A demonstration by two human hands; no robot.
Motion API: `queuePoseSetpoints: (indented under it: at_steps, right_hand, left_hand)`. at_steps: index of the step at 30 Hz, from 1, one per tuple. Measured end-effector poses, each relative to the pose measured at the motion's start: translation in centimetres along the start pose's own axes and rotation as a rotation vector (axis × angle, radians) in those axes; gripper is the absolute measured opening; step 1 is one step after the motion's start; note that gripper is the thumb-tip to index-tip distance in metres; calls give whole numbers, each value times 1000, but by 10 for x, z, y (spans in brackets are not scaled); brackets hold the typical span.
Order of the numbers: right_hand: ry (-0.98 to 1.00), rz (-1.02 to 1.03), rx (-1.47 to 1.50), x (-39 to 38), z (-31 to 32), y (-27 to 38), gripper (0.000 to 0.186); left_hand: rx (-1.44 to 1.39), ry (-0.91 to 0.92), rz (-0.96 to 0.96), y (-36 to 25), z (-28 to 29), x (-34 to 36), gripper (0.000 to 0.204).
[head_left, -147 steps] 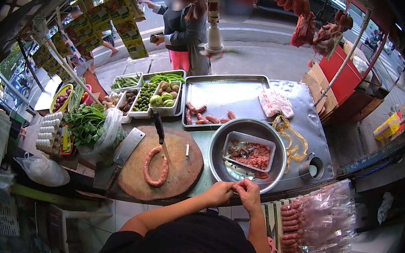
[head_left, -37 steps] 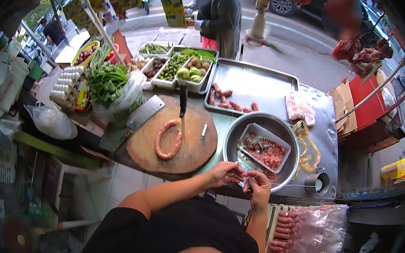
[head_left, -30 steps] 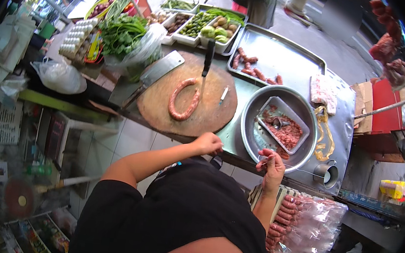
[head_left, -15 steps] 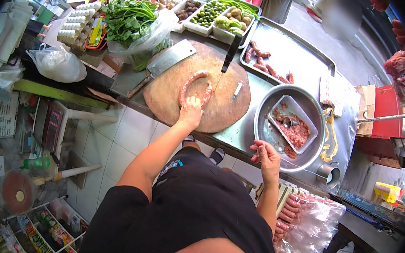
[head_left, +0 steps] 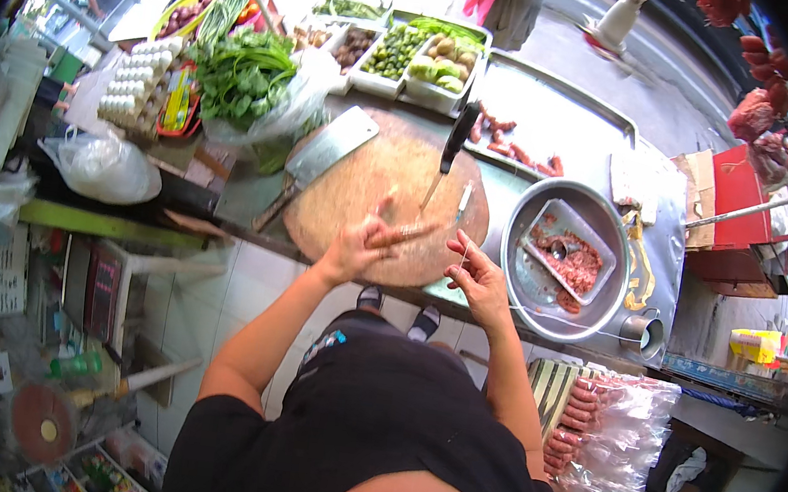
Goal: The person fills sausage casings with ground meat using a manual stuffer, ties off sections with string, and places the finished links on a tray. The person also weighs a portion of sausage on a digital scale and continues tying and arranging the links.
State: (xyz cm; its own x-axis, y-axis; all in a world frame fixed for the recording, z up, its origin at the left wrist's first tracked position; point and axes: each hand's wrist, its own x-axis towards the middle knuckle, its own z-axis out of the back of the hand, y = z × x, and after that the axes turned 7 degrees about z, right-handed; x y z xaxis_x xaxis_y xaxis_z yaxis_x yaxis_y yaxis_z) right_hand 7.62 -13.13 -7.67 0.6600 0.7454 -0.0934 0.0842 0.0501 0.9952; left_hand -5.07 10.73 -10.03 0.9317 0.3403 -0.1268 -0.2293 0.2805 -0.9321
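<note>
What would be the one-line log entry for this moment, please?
left hand: holds sausage over board | right hand: pinches thin string | knife, cleaver on board | bowl at right

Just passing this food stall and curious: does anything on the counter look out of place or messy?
Nothing is spilled or toppled. One oddity: the dark-handled knife lies half on the round wooden chopping board, its handle jutting past the rim toward the vegetable trays. The left hand holds a sausage.

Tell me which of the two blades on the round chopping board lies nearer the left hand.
The slim knife with the black handle: its tip points down at the left hand, which holds a sausage. The broad cleaver lies farther off, at the round chopping board's upper left.
</note>
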Motion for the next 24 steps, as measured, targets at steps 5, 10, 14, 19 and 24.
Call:
queuePoseSetpoints:
  at_steps: [5, 10, 14, 19, 24]
  right_hand:
    - [99, 31, 232, 37, 8, 3, 54]
    - [309, -94, 120, 48, 19, 14, 47]
    - [294, -137, 162, 45, 16, 23, 53]
    - [302, -50, 405, 35, -16, 23, 57]
    - [227, -101, 323, 31, -40, 22, 47]
  left_hand:
    - [101, 181, 37, -8, 12, -3, 29]
    - [-137, 348, 98, -6, 22, 2, 36]
    - [-340, 438, 209, -3, 26, 6, 39]
    - [-294, 581, 159, -2, 16, 10, 44]
    - [-281, 653, 132, -1, 14, 14, 48]
